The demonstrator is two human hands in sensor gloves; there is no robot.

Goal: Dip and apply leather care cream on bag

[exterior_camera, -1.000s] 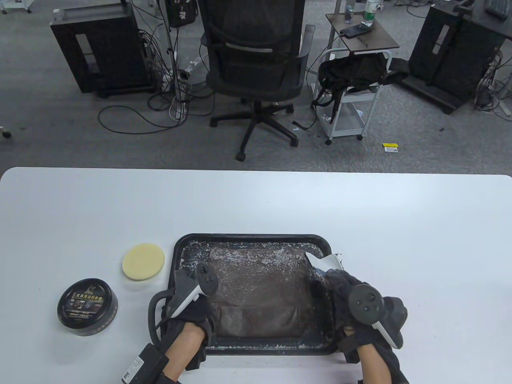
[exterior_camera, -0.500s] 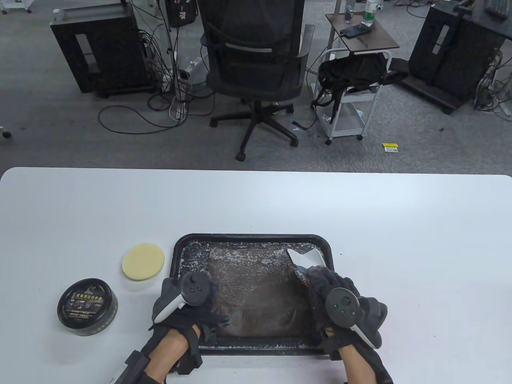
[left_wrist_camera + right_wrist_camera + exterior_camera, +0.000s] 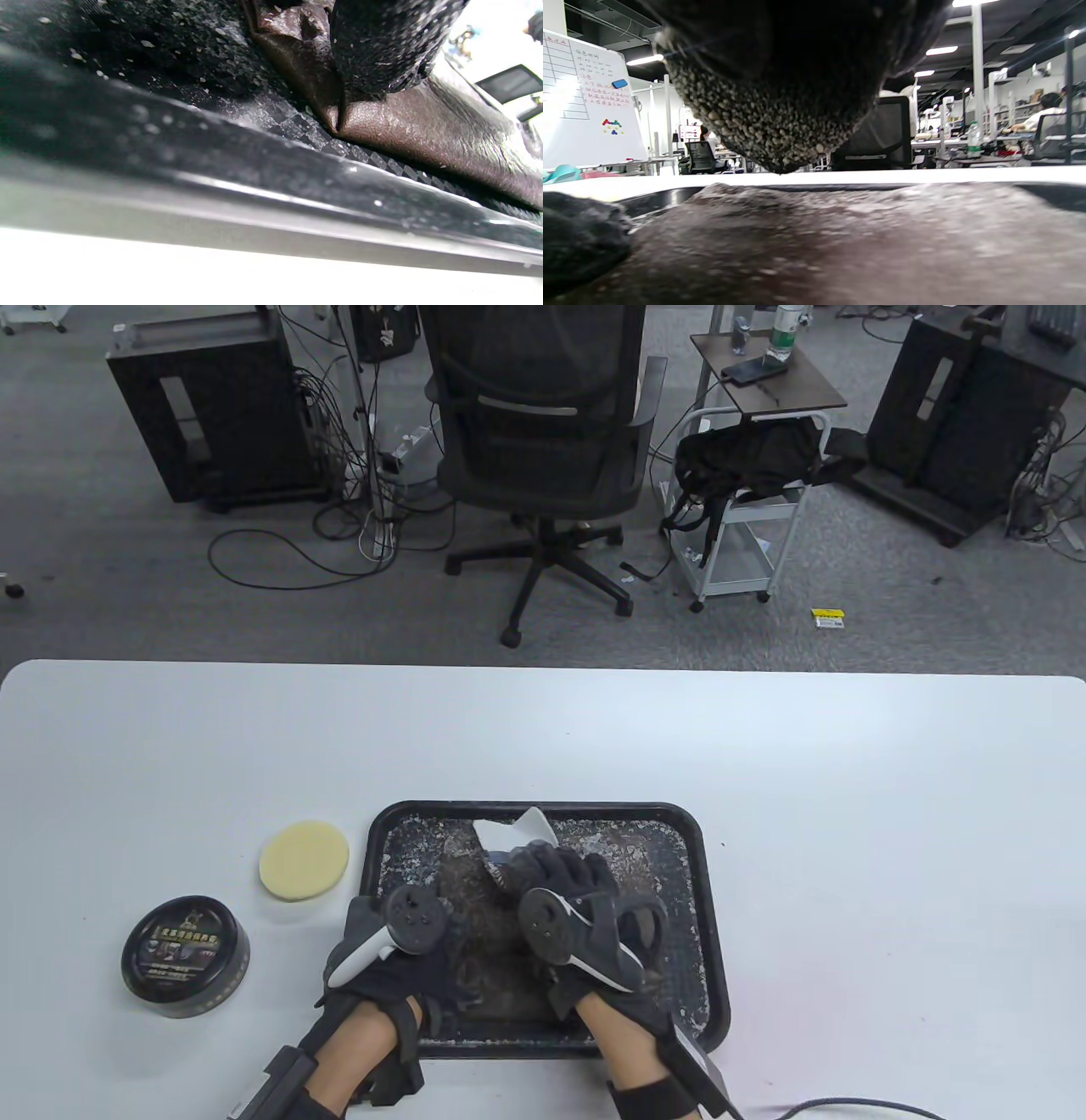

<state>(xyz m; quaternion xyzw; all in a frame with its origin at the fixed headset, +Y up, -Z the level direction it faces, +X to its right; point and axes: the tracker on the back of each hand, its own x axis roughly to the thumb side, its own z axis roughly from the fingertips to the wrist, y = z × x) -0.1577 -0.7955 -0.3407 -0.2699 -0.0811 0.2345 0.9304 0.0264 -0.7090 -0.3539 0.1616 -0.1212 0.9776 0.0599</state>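
— Behind the white table [image 3: 764, 780], what stands on the grey carpet?
— An office chair [image 3: 543, 449], a small cart with a black backpack [image 3: 747, 462] slung on it, two dark cabinets and loose cables. All well apart from the work.
— And on the table itself?
— A black tray [image 3: 708, 899] near the front edge, speckled with pale flecks, with the brown leather bag [image 3: 484, 916] lying flat in it. Left of the tray sit a round yellow sponge [image 3: 304, 861] and, nearer, the closed tin of care cream [image 3: 185, 954].
— What covers the bag?
— Both gloved hands. The left hand [image 3: 399, 950] grips the bag's near left corner, fingers curled onto the leather; the left wrist view shows the edge [image 3: 339, 120] pinched up. The right hand [image 3: 577, 908] lies over the middle, fingers closed on a white cloth [image 3: 513, 836] that sticks out toward the far rim.
— Anything hidden?
— Most of the bag's centre, under the trackers.
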